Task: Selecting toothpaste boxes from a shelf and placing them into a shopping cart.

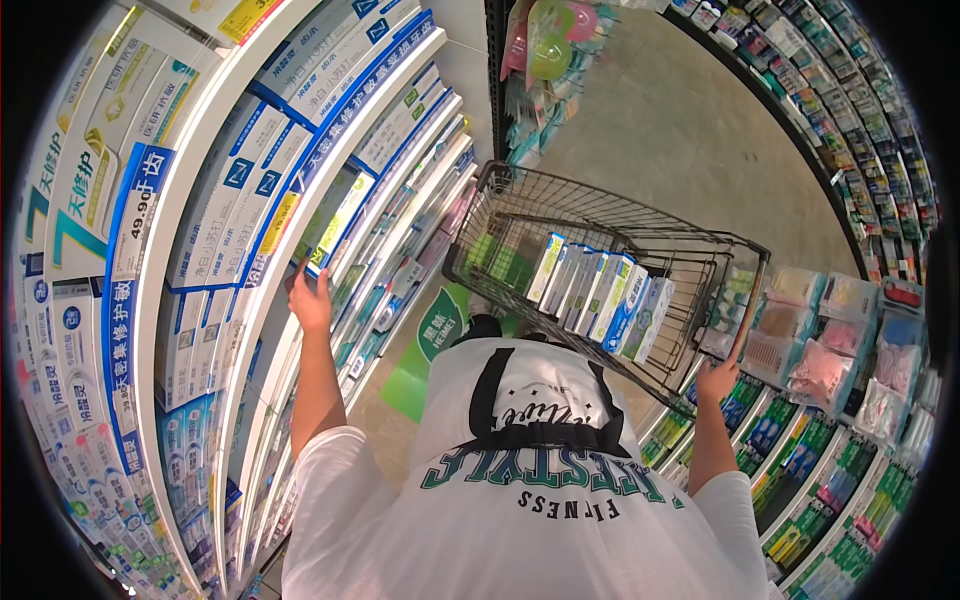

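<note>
My left hand [311,300] reaches to the shelf on the left, its fingertips at the near end of a green and white toothpaste box [341,221]. The thumb and fingers are at the box's end; whether they grip it is unclear. Around it stand rows of white and blue toothpaste boxes [247,180]. My right hand [716,380] is closed around the handle of a wire shopping cart [600,187]. In the cart, several toothpaste boxes [607,292] stand side by side in a row, white, green and blue.
Shelf edges with price tags [281,223] curve along the left. Packaged toothbrushes [787,457] hang at the lower right, beside bagged goods [821,375]. Another stocked shelf [825,135] lines the upper right. Balloons [550,56] hang by the aisle floor [675,112]. A green floor sticker [409,375] lies below the cart.
</note>
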Motion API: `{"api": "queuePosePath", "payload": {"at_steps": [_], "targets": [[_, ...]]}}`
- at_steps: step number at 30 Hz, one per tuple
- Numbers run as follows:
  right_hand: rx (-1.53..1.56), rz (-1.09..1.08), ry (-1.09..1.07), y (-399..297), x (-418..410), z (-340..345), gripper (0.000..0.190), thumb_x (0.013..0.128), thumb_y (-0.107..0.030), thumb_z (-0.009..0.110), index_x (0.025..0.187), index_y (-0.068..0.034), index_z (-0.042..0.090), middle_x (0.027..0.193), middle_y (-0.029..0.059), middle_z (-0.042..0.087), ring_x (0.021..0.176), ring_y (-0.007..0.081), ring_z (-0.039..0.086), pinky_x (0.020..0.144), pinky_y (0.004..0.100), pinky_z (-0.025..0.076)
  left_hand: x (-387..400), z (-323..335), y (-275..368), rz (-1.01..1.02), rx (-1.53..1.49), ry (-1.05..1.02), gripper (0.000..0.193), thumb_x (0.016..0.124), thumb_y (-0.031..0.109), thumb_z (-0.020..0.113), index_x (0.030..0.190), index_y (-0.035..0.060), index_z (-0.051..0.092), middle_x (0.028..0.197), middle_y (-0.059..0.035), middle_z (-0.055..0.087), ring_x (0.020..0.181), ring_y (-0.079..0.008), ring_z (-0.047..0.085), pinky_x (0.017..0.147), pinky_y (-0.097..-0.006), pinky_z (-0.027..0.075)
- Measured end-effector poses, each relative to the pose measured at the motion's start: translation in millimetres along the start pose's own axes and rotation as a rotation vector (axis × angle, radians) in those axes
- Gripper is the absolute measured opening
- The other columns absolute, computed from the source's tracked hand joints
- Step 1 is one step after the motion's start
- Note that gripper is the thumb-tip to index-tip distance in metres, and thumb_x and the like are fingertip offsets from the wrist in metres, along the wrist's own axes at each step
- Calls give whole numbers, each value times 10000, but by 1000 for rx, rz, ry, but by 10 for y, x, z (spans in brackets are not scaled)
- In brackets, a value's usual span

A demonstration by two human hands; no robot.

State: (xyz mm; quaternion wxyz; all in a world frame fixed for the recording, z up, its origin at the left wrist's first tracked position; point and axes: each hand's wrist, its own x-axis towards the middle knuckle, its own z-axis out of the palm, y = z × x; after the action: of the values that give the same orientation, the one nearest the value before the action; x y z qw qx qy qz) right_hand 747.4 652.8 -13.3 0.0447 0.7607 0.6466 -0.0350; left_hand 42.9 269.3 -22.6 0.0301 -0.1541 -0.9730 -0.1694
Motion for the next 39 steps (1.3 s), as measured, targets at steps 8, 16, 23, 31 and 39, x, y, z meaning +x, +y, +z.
{"api": "queuePosePath", "payload": {"at_steps": [8,16,23,31,39], "targets": [[-45,2,9,-32,-9,28,803,891,-152,653,1546,-135,189,1300,253,468,1058,383,555,848,458,504,46,-107,-122,125,5,-4,440,881,320,693,1282,164,603,1071,-131,604,1024,-323,587,914,-442,455],[-58,-23,67,105,51,162,791,889,-147,652,1541,-126,204,1278,259,471,998,370,564,813,448,501,-93,-291,-127,98,-41,-55,438,897,294,678,1299,151,584,1052,-136,593,976,-333,581,887,-438,456],[-41,-17,91,47,47,150,814,869,-137,666,1540,-126,207,1259,259,475,1005,383,561,830,453,493,-131,-361,-547,200,-104,-69,470,914,279,662,1309,54,540,1163,-178,587,1086,-340,574,969,-414,438],[-16,20,41,-33,18,45,794,873,-143,654,1537,-139,217,1248,226,478,1031,389,554,842,457,499,22,-275,-685,201,-148,-254,606,949,288,627,1420,-22,405,1391,-244,498,1270,-375,493,1066,-410,375],[329,-82,-99,469,515,82,634,937,-228,586,1472,-68,286,1132,266,608,963,400,635,814,469,494,-150,-680,-656,121,-63,-198,562,998,290,535,1431,-34,383,1392,-276,483,1300,-427,438,1095,-434,324]]}}
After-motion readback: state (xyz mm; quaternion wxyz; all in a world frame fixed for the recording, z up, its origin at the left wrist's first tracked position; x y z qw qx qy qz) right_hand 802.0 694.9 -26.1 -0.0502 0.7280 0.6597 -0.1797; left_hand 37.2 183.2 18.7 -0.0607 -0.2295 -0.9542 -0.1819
